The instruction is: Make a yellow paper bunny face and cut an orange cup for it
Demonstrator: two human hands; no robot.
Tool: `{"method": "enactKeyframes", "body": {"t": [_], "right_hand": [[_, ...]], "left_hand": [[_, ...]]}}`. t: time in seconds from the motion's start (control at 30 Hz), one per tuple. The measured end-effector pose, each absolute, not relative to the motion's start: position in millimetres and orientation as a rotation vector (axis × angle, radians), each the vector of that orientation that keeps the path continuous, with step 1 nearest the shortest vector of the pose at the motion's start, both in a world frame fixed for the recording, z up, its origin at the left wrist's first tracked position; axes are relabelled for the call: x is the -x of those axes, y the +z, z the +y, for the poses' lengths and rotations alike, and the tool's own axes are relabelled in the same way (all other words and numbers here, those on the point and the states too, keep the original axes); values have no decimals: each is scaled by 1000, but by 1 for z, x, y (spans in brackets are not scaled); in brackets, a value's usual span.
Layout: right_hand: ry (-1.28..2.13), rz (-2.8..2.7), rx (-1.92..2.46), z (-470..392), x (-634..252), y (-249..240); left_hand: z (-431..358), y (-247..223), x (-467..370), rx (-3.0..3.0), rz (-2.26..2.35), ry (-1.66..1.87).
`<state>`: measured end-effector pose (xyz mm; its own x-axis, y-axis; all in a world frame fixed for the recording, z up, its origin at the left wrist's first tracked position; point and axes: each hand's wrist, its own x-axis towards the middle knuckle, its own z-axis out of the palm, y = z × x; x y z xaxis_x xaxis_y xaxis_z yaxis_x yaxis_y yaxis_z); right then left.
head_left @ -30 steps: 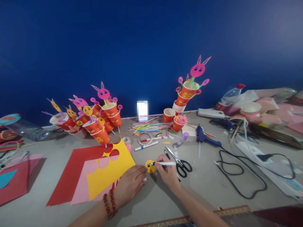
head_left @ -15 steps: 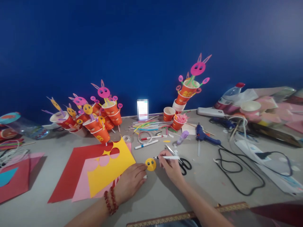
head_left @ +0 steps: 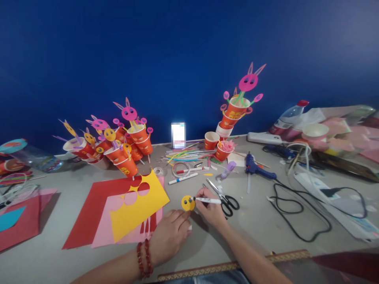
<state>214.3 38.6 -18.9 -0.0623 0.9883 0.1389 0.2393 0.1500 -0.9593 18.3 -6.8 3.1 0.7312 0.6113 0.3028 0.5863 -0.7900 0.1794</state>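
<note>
My right hand (head_left: 211,206) pinches a white marker (head_left: 209,200) with its dark tip at the right eye of a small yellow paper disc (head_left: 187,206). Two dark eyes show on the disc, which lies flat on the table. With its fingertips my left hand (head_left: 173,232) presses the disc's lower edge. A small white piece, seemingly the marker cap (head_left: 190,227), sticks out from under the left fingers; most of it is hidden. Scissors (head_left: 227,202) with black handles lie just right of the right hand. Left of my hands rests a cut-out yellow sheet (head_left: 139,213).
Decorated red cups (head_left: 126,165) crowd the back left; a cup stack (head_left: 232,118) stands at the back right. Coloured sticks (head_left: 183,156), a blue-capped marker (head_left: 182,179) and a glue stick (head_left: 227,169) lie ahead. A glue gun (head_left: 257,169) and black cable (head_left: 296,232) occupy the right.
My left hand has shifted right and slightly down, its fingers now at the disc's lower edge. The marker tip has moved left from beside the disc to its right eye.
</note>
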Motion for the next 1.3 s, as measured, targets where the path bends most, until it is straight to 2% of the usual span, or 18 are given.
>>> {"method": "enactKeyframes", "body": {"t": [0.33, 1.3], "right_hand": [[958, -1538, 1238, 40, -215, -17], [903, -1627, 1325, 40, -215, -19]], "left_hand": [[-5, -9, -19, -2845, 1063, 511], [-4, -4, -23, -2878, 1090, 567]]}}
